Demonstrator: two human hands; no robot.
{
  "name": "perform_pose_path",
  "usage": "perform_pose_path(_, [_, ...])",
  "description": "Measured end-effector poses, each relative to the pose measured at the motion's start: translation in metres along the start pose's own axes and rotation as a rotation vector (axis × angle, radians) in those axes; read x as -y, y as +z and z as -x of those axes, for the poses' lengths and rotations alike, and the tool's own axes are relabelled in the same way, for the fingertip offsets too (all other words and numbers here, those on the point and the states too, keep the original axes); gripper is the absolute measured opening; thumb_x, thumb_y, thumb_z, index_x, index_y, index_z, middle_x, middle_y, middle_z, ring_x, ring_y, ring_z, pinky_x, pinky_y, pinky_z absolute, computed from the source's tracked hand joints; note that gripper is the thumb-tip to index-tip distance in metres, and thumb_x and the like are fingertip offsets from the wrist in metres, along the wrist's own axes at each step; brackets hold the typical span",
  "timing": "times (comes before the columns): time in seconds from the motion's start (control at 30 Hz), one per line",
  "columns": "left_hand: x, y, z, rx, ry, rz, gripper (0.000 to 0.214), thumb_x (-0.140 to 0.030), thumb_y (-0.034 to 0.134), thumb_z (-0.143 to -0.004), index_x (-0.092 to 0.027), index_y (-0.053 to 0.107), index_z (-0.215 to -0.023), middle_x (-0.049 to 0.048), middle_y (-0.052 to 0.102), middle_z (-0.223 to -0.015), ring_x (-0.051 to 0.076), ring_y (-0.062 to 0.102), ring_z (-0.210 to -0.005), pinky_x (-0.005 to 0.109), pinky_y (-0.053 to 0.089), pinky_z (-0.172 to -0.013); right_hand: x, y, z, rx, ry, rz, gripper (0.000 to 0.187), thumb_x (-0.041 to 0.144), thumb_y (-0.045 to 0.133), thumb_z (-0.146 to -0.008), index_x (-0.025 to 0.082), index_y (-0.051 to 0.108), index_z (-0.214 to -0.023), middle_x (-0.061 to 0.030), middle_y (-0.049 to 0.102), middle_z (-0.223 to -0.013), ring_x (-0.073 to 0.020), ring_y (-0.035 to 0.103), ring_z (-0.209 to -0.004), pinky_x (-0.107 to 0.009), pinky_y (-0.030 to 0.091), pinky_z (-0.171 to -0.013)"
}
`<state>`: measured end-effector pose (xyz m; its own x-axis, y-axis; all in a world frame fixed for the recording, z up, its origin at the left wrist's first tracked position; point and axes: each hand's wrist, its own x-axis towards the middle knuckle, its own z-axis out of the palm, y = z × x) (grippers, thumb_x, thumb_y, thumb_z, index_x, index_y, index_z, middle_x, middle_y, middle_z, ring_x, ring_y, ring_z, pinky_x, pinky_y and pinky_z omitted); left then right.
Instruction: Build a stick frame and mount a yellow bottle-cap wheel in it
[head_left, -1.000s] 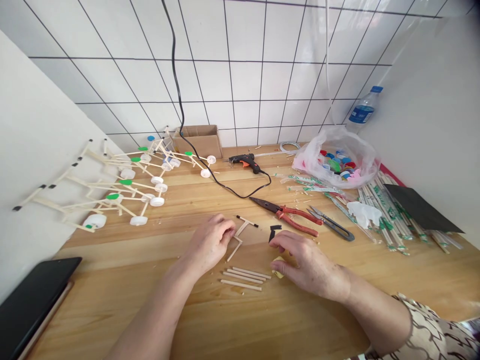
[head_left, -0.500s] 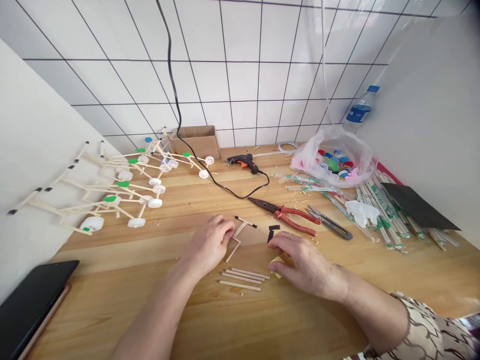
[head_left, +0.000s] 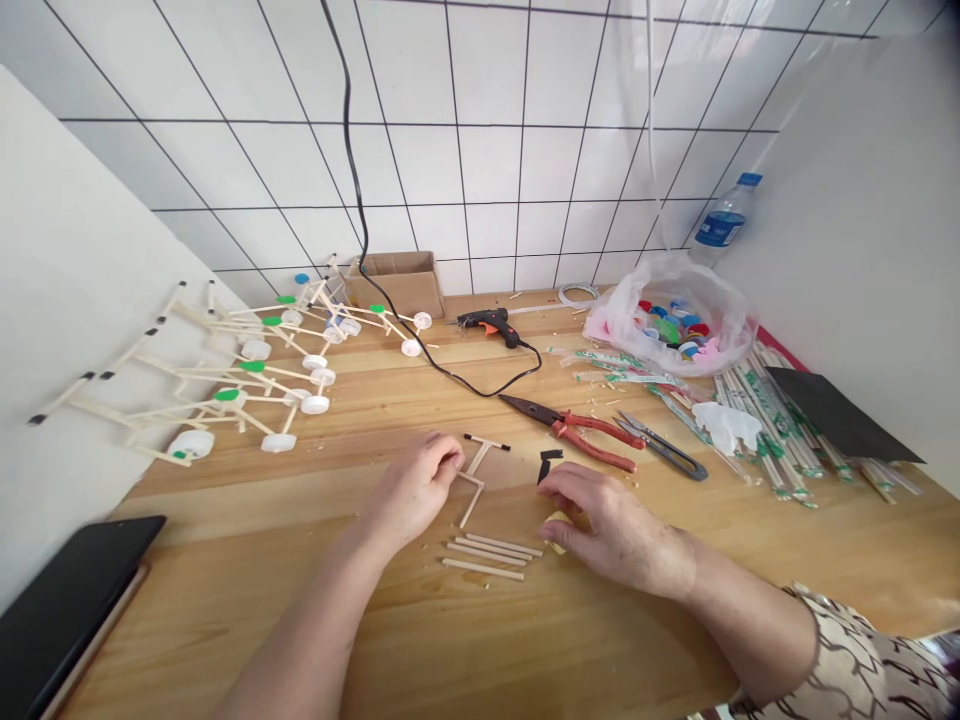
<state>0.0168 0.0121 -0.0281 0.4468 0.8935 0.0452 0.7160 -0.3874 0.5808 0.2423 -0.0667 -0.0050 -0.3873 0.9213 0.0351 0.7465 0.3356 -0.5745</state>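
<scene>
My left hand (head_left: 420, 485) is closed, thumb and fingertips pinching the left side of a small frame of pale wooden sticks (head_left: 478, 487). The frame has a crossbar with black ends at its far side and a bent stick at its near side. To the right, my right hand (head_left: 619, 530) rests on the table with fingers curled and thumb apart. Beside its thumb is a small yellow piece (head_left: 556, 533), partly hidden. Black strips (head_left: 546, 465) lie by its index fingertip. Several loose wooden sticks (head_left: 491, 555) lie between the hands.
Red-handled pliers (head_left: 574, 430), snips (head_left: 664, 448) and a glue gun (head_left: 491, 325) lie beyond the hands. Stick models with white wheels (head_left: 247, 370) stand left, near a phone (head_left: 82, 590). A bag of bottle caps (head_left: 675, 315) and wrapped sticks (head_left: 772, 430) lie right.
My left hand has shifted slightly left and turned the stick frame a little, its lower stick swinging right. My right hand stays in place. The whole view has shifted slightly.
</scene>
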Motion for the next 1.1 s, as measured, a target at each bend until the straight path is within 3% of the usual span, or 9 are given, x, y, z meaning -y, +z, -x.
perform_pose_path(0.2, [-0.006, -0.011, 0.002, 0.041, -0.051, 0.04, 0.019, -0.025, 0.042, -0.084, -0.021, 0.056, -0.072, 0.0006, 0.063, -0.076, 0.018, 0.059, -0.074, 0.028, 0.044, -0.067, -0.003, 0.0, 0.002, -0.04, -0.022, 0.002, 0.011, 0.015, 0.062, -0.078, 0.016, 0.059, -0.089, -0.0041, 0.061, -0.081, -0.0162, 0.056, -0.071, -0.028, 0.045, -0.065])
perform_pose_path(0.47, [-0.004, -0.008, 0.003, 0.072, -0.018, 0.015, 0.006, -0.019, 0.054, -0.075, -0.021, 0.057, -0.07, 0.0023, 0.059, -0.083, 0.023, 0.059, -0.083, 0.034, 0.044, -0.075, 0.0, 0.0, 0.002, -0.038, -0.004, 0.002, 0.01, 0.015, 0.062, -0.078, 0.017, 0.058, -0.087, -0.0043, 0.061, -0.082, -0.016, 0.056, -0.071, -0.028, 0.045, -0.065])
perform_pose_path(0.7, [-0.002, -0.006, 0.005, 0.073, 0.019, 0.009, 0.012, -0.018, 0.05, -0.076, -0.022, 0.05, -0.066, 0.0018, 0.056, -0.079, 0.022, 0.055, -0.079, 0.032, 0.041, -0.071, 0.0, -0.001, 0.002, -0.014, 0.008, -0.002, 0.009, 0.015, 0.061, -0.079, 0.015, 0.059, -0.088, -0.004, 0.059, -0.081, -0.0164, 0.055, -0.071, -0.028, 0.044, -0.066])
perform_pose_path(0.87, [-0.009, -0.01, 0.008, 0.07, -0.027, 0.037, 0.011, -0.021, 0.05, -0.078, -0.022, 0.05, -0.067, -0.0008, 0.058, -0.069, 0.019, 0.055, -0.068, 0.029, 0.039, -0.063, 0.0, -0.002, 0.002, -0.023, -0.003, -0.019, 0.009, 0.016, 0.06, -0.08, 0.014, 0.059, -0.089, -0.0059, 0.061, -0.083, -0.0176, 0.056, -0.074, -0.03, 0.046, -0.068])
perform_pose_path(0.97, [-0.017, -0.015, 0.01, 0.054, -0.063, 0.084, 0.012, -0.024, 0.049, -0.08, -0.022, 0.05, -0.068, -0.0027, 0.058, -0.064, 0.017, 0.053, -0.06, 0.027, 0.039, -0.058, 0.0, 0.0, 0.003, -0.083, -0.012, -0.054, 0.013, 0.018, 0.059, -0.081, 0.013, 0.06, -0.094, -0.0082, 0.062, -0.088, -0.0192, 0.058, -0.078, -0.031, 0.047, -0.071])
perform_pose_path(1.1, [-0.029, -0.02, 0.013, -0.007, -0.061, 0.157, 0.013, -0.027, 0.047, -0.082, -0.022, 0.051, -0.071, -0.002, 0.059, -0.068, 0.016, 0.057, -0.067, 0.026, 0.042, -0.064, 0.0, 0.005, 0.004, -0.229, -0.06, -0.152, 0.017, 0.023, 0.056, -0.085, 0.014, 0.06, -0.098, -0.0104, 0.063, -0.095, -0.0189, 0.058, -0.08, -0.031, 0.048, -0.07])
